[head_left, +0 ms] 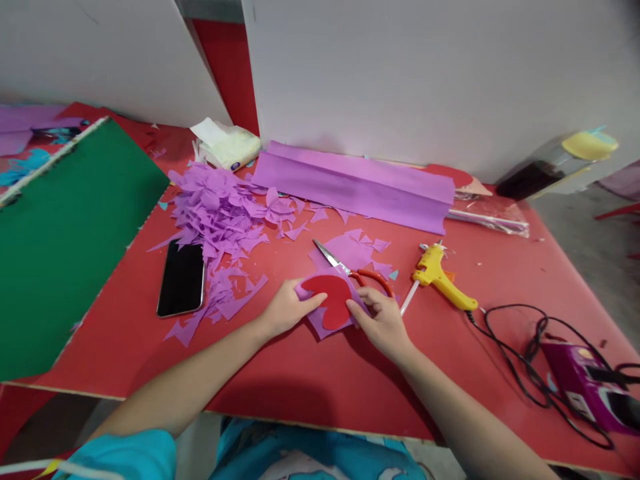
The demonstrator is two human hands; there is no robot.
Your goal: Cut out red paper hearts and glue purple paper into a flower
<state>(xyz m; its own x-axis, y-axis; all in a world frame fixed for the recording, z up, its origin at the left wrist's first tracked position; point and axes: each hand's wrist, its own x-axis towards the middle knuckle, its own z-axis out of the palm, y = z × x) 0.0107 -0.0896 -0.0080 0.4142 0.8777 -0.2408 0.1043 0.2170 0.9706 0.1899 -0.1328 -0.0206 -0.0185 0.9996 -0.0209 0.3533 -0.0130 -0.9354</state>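
Note:
A red heart-shaped cutout (336, 300) lies over a piece of purple paper (316, 323), held just above the red table. My left hand (291, 305) pinches both at the left side, its thumb on top of the heart. On the right edge my right hand (381, 320) grips them between thumb and fingers. Just beyond the paper, a pair of scissors (345, 268) with orange handles rests on purple scraps (353, 248), blades pointing away to the left. My right fingers are close to the scissor handles.
A yellow glue gun (440, 277) with a black cord lies to the right, near a purple box (583, 387). Left are a phone (183, 279), a heap of purple cutouts (220, 207) and a green board (75, 247). Behind lie folded purple paper (355, 183), tissues (227, 145) and a bottle (555, 163).

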